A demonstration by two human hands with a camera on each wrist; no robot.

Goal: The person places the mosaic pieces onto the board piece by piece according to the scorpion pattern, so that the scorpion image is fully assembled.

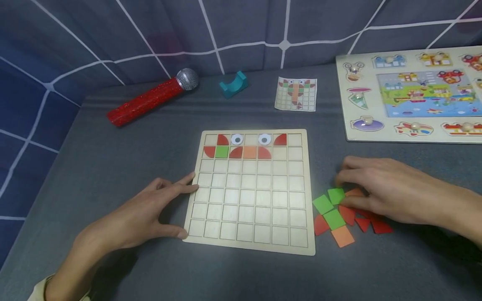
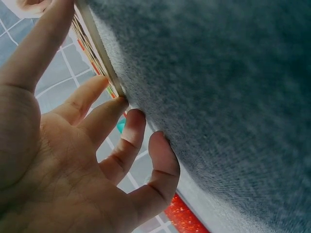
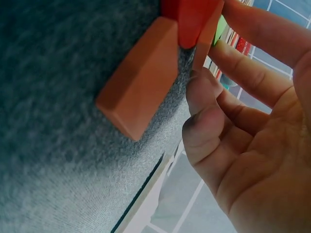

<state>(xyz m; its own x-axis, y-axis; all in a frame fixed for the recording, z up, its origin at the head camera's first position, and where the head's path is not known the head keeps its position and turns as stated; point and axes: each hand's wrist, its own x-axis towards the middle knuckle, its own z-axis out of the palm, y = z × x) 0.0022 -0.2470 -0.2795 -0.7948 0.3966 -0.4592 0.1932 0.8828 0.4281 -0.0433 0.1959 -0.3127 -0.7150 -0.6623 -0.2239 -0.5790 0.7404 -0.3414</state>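
A wooden grid board (image 1: 248,190) lies flat, with red quarter-circles, a green square (image 1: 221,151), an orange square (image 1: 249,152) and two eye pieces in its top two rows. My left hand (image 1: 150,211) rests at the board's left side, thumb at the near corner and fingertips on the edge. Over the loose pieces to the right is my right hand (image 1: 391,190), its thumb and index fingertip on either side of a green square (image 1: 336,195). In the right wrist view its fingertips touch a thin orange piece (image 3: 204,41); whether they pinch it is unclear.
A small printed pattern card (image 1: 296,94) lies behind the board. Farther left are a teal curved piece (image 1: 234,85) and a red microphone (image 1: 150,98). A knobbed picture puzzle (image 1: 361,133) occupies the back right. Checked cloth (image 1: 248,25) hangs along the back.
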